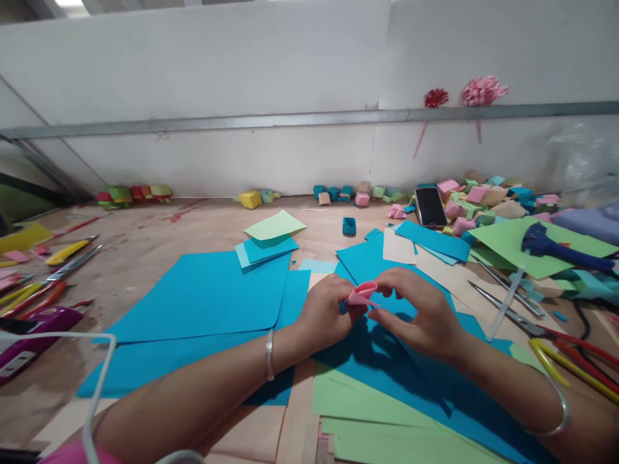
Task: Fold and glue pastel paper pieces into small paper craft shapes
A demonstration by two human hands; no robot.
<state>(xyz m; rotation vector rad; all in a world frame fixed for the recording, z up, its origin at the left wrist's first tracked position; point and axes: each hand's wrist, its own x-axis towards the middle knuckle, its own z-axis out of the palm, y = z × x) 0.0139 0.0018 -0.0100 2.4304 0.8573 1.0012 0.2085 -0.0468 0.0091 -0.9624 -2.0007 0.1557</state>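
A small strip of pink paper (pixel 362 294), bent over into a loop, is pinched between the thumb and fingers of my left hand (pixel 327 309). My right hand (pixel 425 312) curves around the loop's right side with thumb and fingers apart. Its index fingertip appears to touch the paper's edge, while the thumb tip lies just below the loose end. Beneath both hands lie large blue paper sheets (pixel 207 296). Pale green sheets (pixel 372 403) stick out below them, near my body.
Folded paper pieces (pixel 476 194) and a phone (pixel 430 207) lie at the back right. Scissors (pixel 512 312) and a blue-handled tool (pixel 565 248) are on the right. At left are a yellow cutter (pixel 71 251), more scissors and a purple device (pixel 46 338). A white wall (pixel 193 71) closes the back.
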